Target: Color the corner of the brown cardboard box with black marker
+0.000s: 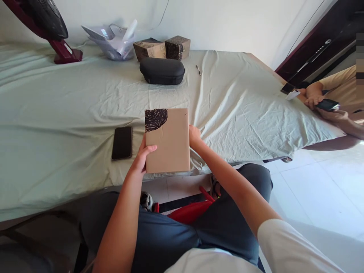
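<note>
A brown cardboard box [170, 148] with black scribble at its upper left corner is held up at the table's near edge. My left hand [142, 156] is closed on the box's left side, thumb across the front face. At the box's right edge is my right hand [195, 135], mostly behind it. Its fingers are hidden, so I cannot tell what they grip. Left of the box, a black smartphone [122, 143] lies on the cloth.
On the cloth-covered table [71, 125] are a black zip case [162, 71], two patterned boxes [178, 47], a pen [198, 70], a clear plastic basket [113, 47] and a dark red fan [66, 53]. Another person's hands [324, 104] hold a dark object at the right.
</note>
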The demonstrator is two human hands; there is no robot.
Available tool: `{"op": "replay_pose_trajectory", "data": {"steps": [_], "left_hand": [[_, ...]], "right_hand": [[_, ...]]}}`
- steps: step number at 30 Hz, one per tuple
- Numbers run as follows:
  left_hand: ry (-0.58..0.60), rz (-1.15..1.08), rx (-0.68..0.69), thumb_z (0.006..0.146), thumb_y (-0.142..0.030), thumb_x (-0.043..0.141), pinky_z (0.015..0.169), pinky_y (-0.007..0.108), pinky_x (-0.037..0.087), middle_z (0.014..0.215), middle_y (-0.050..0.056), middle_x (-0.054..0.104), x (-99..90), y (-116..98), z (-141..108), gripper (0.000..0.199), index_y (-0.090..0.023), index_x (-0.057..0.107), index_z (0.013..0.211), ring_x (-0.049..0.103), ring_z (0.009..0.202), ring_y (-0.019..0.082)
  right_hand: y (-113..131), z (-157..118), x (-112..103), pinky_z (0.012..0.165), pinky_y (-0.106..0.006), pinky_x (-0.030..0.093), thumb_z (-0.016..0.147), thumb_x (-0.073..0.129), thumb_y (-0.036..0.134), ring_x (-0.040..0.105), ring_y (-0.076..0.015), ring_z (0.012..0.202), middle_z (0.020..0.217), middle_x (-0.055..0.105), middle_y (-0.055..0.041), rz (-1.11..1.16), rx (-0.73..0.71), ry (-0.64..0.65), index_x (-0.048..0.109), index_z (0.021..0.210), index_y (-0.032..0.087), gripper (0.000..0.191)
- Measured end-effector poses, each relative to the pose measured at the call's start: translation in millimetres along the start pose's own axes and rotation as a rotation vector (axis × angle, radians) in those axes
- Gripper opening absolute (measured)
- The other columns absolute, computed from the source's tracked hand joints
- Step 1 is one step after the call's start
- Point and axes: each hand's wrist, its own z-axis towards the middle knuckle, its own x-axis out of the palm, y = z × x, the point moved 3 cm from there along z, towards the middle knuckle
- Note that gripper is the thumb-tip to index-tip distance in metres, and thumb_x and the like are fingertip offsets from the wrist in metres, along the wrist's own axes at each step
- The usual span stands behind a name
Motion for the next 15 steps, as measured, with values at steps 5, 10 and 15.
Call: {"op": "replay_pose_trajectory", "data": {"steps": [5, 10, 15], "left_hand": [[0.01, 0.016, 0.071, 0.068, -0.046, 0.089, 0.095, 0.047, 0.067, 0.131, 0.011, 0.086, 9.5, -4, -3, 0.088, -0.026, 0.073, 0.153, 0.08, 0.124, 0.041], [0.014, -0.002, 0.113, 0.067, -0.044, 0.089, 0.103, 0.049, 0.067, 0.15, 0.012, 0.081, 28.4, 2, -1, 0.096, -0.028, 0.07, 0.159, 0.077, 0.136, 0.042], [-0.001, -0.048, 0.143, 0.066, -0.042, 0.091, 0.111, 0.051, 0.066, 0.155, 0.012, 0.079, 44.0, 8, -4, 0.101, -0.029, 0.066, 0.163, 0.072, 0.148, 0.044]], "right_hand": [[-38, -12, -36, 0.075, -0.031, 0.057, 0.098, 0.06, 0.005, 0.079, -0.0231, 0.082, 0.106, 0.09, -0.0089, 0.151, -0.062, 0.139, 0.074, 0.157, 0.027, 0.065], [-78, -19, -77, 0.046, -0.027, 0.041, 0.095, 0.059, 0.007, 0.056, -0.0131, 0.044, 0.079, 0.078, -0.0005, 0.96, 0.271, 0.218, 0.066, 0.165, 0.019, 0.072], [-74, -13, -107, 0.053, -0.027, 0.048, 0.098, 0.059, 0.017, 0.062, -0.0125, 0.054, 0.093, 0.085, -0.007, 1.556, 0.395, 0.135, 0.075, 0.122, 0.019, 0.029]]}}
